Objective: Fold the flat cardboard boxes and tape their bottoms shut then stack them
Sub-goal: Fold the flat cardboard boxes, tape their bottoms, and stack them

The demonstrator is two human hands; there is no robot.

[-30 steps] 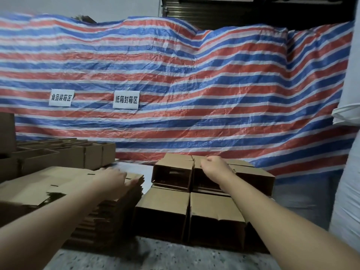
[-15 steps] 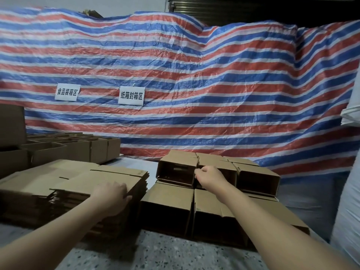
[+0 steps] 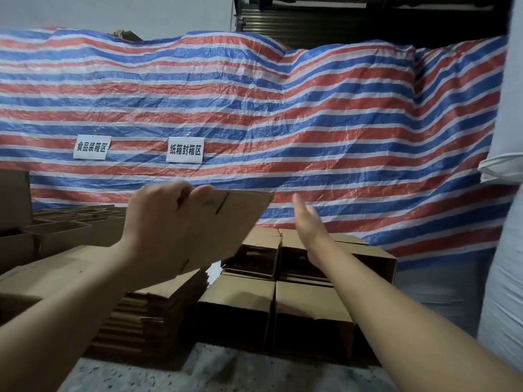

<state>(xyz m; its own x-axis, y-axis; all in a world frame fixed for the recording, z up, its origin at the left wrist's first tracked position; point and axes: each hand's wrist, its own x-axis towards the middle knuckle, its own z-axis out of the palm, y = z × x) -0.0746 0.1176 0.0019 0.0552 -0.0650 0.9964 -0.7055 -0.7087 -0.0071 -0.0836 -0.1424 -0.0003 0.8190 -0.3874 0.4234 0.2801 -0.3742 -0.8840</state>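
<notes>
Four folded boxes at least, stacked two over two on their sides, open mouths toward the camera; more erected ones further left of that stack. Taped bottoms not visible from here, so can't confirm sealing. Thick pile of flat blanks just left of the stack, so plenty left to do, judging by its height.

Current blank lifted off the pile, held up and tilted above and left of the stack, not yet opened out. Left hand gripping its left edge, fingers curled over the top, thumb side behind the card. Right hand empty, fingers straight and relaxed, hanging above the stack's upper right box, near the blank's right corner but apart from it. Probably about to take that free edge and square the blank up.

Clearance: open air above the stack, striped tarp well behind. White sack close on the stack's right, limiting swing that way. Speckled table free in front of the stack. No tape dispenser in view.
</notes>
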